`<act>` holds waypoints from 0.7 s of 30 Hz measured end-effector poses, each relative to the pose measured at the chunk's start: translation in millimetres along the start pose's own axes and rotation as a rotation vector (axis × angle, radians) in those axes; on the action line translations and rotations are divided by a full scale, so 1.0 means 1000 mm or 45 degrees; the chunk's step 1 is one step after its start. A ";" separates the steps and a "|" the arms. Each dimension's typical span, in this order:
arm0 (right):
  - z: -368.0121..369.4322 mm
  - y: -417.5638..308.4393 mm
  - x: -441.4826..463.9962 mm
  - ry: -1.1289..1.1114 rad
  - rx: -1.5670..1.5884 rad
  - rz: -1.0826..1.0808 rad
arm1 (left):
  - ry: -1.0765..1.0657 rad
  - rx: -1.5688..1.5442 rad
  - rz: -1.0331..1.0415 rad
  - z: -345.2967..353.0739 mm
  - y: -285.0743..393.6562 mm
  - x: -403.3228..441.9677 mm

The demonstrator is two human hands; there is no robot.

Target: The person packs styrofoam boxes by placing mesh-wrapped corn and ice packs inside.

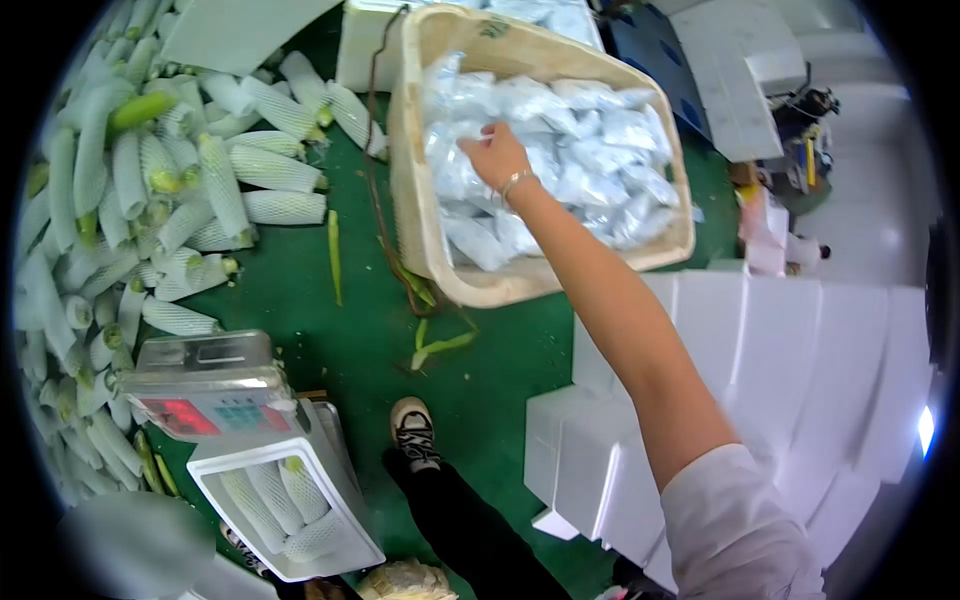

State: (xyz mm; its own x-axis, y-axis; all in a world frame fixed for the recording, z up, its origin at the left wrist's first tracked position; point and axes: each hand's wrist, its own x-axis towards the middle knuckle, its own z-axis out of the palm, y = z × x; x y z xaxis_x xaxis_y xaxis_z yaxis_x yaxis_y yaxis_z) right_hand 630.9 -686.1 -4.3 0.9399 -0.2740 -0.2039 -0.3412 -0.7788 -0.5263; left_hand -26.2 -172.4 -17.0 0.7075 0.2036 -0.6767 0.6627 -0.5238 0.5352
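Observation:
My right hand [497,160], a bracelet on its wrist, reaches over a large cream plastic crate [410,170]. Its thumb and a finger look apart, and nothing shows between them; the other fingers are partly hidden. Just under the hand lie many bluish-white clear plastic packs [590,185], which look like ice packs and fill the crate. Whether the fingertips touch a pack I cannot tell. My left hand does not show. Near my feet, a white foam box [345,530] holds several long green vegetables [285,495] in white foam net sleeves, beside a scale [205,385] with a red display.
A heap of net-sleeved vegetables [215,190] covers the left side. White foam boxes [740,330] are stacked at right. Green scraps [440,347] lie on the green floor [490,400] by my shoe [412,430]. A dark strap [372,160] hangs beside the crate.

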 end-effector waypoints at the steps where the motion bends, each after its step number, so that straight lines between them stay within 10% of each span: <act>1: 0.012 -0.003 0.037 0.072 -0.111 -0.022 | 0.028 -0.873 -0.547 0.033 -0.037 -0.021; 3: 0.052 0.008 0.118 0.128 -0.361 -0.043 | -0.106 -0.682 -0.718 0.046 0.082 -0.019; 4: 0.059 -0.003 0.139 0.090 -0.396 -0.027 | -0.243 0.049 -0.009 0.071 0.028 -0.042; 5: 0.060 -0.007 0.146 0.040 -0.393 -0.012 | -0.330 -0.354 -0.526 0.090 0.002 -0.057; 7: 0.069 0.000 0.169 -0.063 -0.353 0.025 | -0.282 -0.031 -0.605 0.071 0.114 -0.041; 13: 0.062 0.043 0.175 -0.299 0.164 0.070 | 0.038 -0.831 -0.984 0.125 0.071 -0.092; 15: 0.036 0.054 0.139 -0.335 0.385 -0.042 | 0.138 -0.984 -1.298 0.109 0.101 -0.073; 21: -0.130 0.001 -0.142 -0.363 0.226 0.050 | 0.015 -1.289 -0.958 0.054 0.105 -0.074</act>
State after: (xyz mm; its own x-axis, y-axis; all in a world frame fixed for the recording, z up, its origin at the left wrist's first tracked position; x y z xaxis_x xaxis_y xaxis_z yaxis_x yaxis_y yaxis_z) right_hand 499.5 -721.2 131.1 0.8924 -0.1135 -0.4367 -0.3982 -0.6533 -0.6439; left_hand -22.0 -287.0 62.2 0.0729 0.1857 -0.9799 0.7887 0.5906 0.1706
